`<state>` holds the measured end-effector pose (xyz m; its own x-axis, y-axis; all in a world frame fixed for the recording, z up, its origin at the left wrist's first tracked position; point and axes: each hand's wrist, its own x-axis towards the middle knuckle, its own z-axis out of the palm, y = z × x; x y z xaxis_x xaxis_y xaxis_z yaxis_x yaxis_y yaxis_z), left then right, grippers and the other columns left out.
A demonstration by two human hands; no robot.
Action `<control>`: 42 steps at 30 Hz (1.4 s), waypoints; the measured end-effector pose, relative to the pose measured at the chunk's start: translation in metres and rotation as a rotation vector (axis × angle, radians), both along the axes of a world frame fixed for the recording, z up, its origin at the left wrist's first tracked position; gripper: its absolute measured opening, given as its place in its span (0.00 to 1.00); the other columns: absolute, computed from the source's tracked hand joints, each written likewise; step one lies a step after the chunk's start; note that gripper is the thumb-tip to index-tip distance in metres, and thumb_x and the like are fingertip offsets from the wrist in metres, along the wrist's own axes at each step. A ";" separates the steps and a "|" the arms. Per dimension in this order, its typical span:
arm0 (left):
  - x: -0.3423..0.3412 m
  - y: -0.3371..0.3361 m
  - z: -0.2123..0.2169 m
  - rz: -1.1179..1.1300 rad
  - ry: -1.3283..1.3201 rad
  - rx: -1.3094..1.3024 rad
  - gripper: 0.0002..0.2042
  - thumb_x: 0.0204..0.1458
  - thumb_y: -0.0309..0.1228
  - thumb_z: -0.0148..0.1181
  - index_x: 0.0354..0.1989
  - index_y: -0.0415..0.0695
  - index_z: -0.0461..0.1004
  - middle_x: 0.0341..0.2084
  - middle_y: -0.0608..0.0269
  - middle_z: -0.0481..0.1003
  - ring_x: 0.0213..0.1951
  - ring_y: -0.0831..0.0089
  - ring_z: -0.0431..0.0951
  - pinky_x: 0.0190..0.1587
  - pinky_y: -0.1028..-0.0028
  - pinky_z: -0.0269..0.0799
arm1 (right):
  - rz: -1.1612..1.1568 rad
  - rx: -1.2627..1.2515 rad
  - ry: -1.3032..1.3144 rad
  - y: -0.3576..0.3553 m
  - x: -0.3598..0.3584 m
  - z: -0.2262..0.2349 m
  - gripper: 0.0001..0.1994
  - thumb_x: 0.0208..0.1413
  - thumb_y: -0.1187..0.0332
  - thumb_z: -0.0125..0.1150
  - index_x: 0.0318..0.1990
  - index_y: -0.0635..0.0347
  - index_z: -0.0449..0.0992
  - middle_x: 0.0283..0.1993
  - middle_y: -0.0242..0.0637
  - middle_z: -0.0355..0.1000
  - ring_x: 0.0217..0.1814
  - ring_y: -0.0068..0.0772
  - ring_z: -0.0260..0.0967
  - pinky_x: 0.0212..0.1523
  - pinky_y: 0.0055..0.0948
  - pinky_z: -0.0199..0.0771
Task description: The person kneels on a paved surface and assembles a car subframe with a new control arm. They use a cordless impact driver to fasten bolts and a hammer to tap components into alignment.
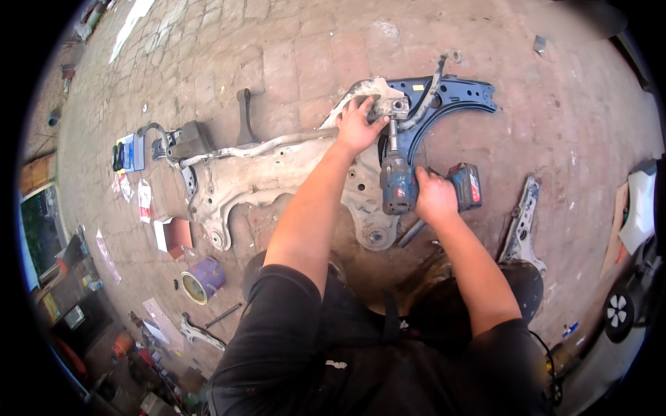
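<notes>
Brick paving fills the view from above, and a person in a black shirt bends over car parts laid on the floor. Nearest, at lower left, a purple can point(203, 279) lies on its side, with a small red-and-white open box point(173, 235) just beyond it. Farther left lie a white-and-red packet point(144, 200) and a blue-and-white flat pack point(130, 152). The right hand point(435, 197) has its fingers wrapped tight around the grip of a dark blue impact wrench point(397, 182) with a red-and-black battery point(465, 186). Its long axis runs away from the person, nose pointing up the picture into a bushing point(397, 106). The left hand point(359, 125), fingers curled, presses on a pale metal subframe point(277, 173) just left of that nose. Beyond, a dark blue control arm point(454, 97) touches the subframe.
</notes>
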<state>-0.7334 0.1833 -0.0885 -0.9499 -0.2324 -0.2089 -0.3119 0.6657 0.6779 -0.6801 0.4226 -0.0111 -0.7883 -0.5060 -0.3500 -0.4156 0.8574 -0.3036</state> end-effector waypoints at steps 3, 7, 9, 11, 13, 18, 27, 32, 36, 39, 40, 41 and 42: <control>0.000 0.001 -0.001 0.020 -0.032 -0.033 0.35 0.51 0.54 0.66 0.67 0.57 0.67 0.64 0.52 0.62 0.68 0.50 0.58 0.68 0.47 0.49 | -0.001 0.006 -0.003 0.000 -0.001 0.002 0.20 0.43 0.74 0.61 0.48 0.59 0.71 0.35 0.49 0.76 0.39 0.54 0.78 0.42 0.45 0.77; -0.001 0.002 0.001 0.024 -0.027 -0.051 0.34 0.51 0.54 0.66 0.67 0.58 0.67 0.64 0.51 0.62 0.68 0.50 0.58 0.67 0.47 0.50 | 0.008 0.007 -0.010 0.001 -0.004 0.008 0.20 0.42 0.74 0.62 0.47 0.59 0.71 0.35 0.49 0.76 0.39 0.54 0.78 0.42 0.45 0.77; -0.001 0.003 0.003 0.024 -0.030 -0.062 0.35 0.51 0.54 0.66 0.67 0.57 0.67 0.64 0.51 0.62 0.68 0.50 0.58 0.67 0.47 0.50 | 0.007 0.020 -0.018 0.002 -0.006 0.009 0.20 0.42 0.74 0.62 0.47 0.59 0.71 0.35 0.49 0.76 0.39 0.54 0.78 0.42 0.45 0.77; -0.001 0.003 0.005 0.022 -0.016 -0.064 0.35 0.50 0.53 0.66 0.67 0.56 0.67 0.63 0.51 0.62 0.67 0.50 0.58 0.67 0.47 0.50 | 0.007 0.006 -0.011 0.003 -0.007 0.008 0.20 0.42 0.75 0.62 0.47 0.59 0.71 0.35 0.49 0.76 0.39 0.54 0.78 0.42 0.46 0.77; -0.001 0.003 0.008 0.016 -0.034 -0.062 0.35 0.51 0.53 0.66 0.67 0.54 0.67 0.63 0.50 0.62 0.68 0.50 0.57 0.68 0.48 0.50 | 0.004 -0.016 -0.003 0.005 -0.008 0.006 0.20 0.41 0.76 0.62 0.47 0.58 0.71 0.35 0.49 0.76 0.39 0.55 0.78 0.42 0.46 0.77; -0.002 0.004 0.010 0.012 -0.066 -0.046 0.35 0.53 0.53 0.65 0.67 0.51 0.66 0.64 0.49 0.61 0.69 0.51 0.56 0.68 0.47 0.49 | 0.006 -0.026 -0.008 0.007 -0.010 0.004 0.20 0.41 0.76 0.61 0.46 0.59 0.71 0.35 0.49 0.76 0.39 0.55 0.77 0.41 0.46 0.77; -0.001 0.004 0.005 0.019 -0.029 -0.068 0.34 0.52 0.52 0.66 0.67 0.56 0.67 0.62 0.50 0.63 0.68 0.50 0.57 0.67 0.48 0.50 | 0.009 -0.029 -0.012 0.007 -0.009 0.004 0.19 0.41 0.76 0.61 0.45 0.59 0.70 0.34 0.49 0.76 0.39 0.54 0.78 0.41 0.46 0.77; -0.002 0.004 0.003 0.023 -0.052 -0.075 0.32 0.53 0.51 0.66 0.67 0.60 0.67 0.62 0.52 0.63 0.69 0.50 0.56 0.68 0.47 0.48 | 0.009 -0.046 0.005 0.008 -0.008 0.001 0.18 0.42 0.76 0.61 0.44 0.59 0.70 0.34 0.49 0.76 0.38 0.54 0.78 0.41 0.46 0.77; -0.003 0.005 -0.001 0.030 -0.054 -0.089 0.31 0.53 0.50 0.66 0.66 0.60 0.67 0.62 0.52 0.63 0.68 0.50 0.56 0.69 0.48 0.48 | 0.003 -0.052 0.000 0.008 -0.008 0.000 0.17 0.43 0.75 0.61 0.44 0.59 0.70 0.34 0.49 0.76 0.38 0.54 0.78 0.41 0.46 0.77; -0.002 0.005 -0.002 0.029 -0.039 -0.095 0.31 0.53 0.50 0.66 0.66 0.60 0.67 0.61 0.52 0.63 0.68 0.50 0.57 0.68 0.48 0.48 | 0.001 -0.043 -0.005 0.008 -0.007 0.000 0.17 0.43 0.75 0.61 0.44 0.59 0.70 0.34 0.49 0.76 0.39 0.53 0.78 0.40 0.46 0.77; -0.003 0.004 -0.002 0.027 -0.040 -0.093 0.31 0.53 0.50 0.66 0.66 0.60 0.68 0.61 0.52 0.63 0.68 0.50 0.57 0.68 0.47 0.48 | 0.001 -0.038 -0.005 0.007 -0.008 0.000 0.17 0.43 0.75 0.61 0.44 0.59 0.70 0.34 0.48 0.76 0.39 0.53 0.78 0.40 0.46 0.77; -0.002 0.004 -0.001 0.023 -0.033 -0.088 0.31 0.53 0.50 0.66 0.66 0.60 0.68 0.61 0.52 0.63 0.67 0.50 0.57 0.68 0.47 0.48 | 0.003 -0.038 -0.002 0.007 -0.008 0.000 0.17 0.43 0.75 0.61 0.44 0.59 0.70 0.34 0.48 0.76 0.39 0.52 0.78 0.41 0.46 0.77; -0.003 0.004 -0.001 0.020 -0.036 -0.078 0.31 0.53 0.51 0.66 0.66 0.60 0.68 0.61 0.52 0.63 0.67 0.50 0.57 0.68 0.47 0.48 | 0.005 -0.038 0.004 0.007 -0.008 -0.001 0.18 0.42 0.75 0.61 0.44 0.59 0.70 0.34 0.48 0.76 0.39 0.52 0.78 0.41 0.46 0.77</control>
<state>-0.7360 0.1869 -0.0892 -0.9371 -0.2683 -0.2232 -0.3490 0.7091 0.6127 -0.6878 0.4296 -0.0119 -0.7869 -0.5229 -0.3278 -0.4212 0.8432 -0.3340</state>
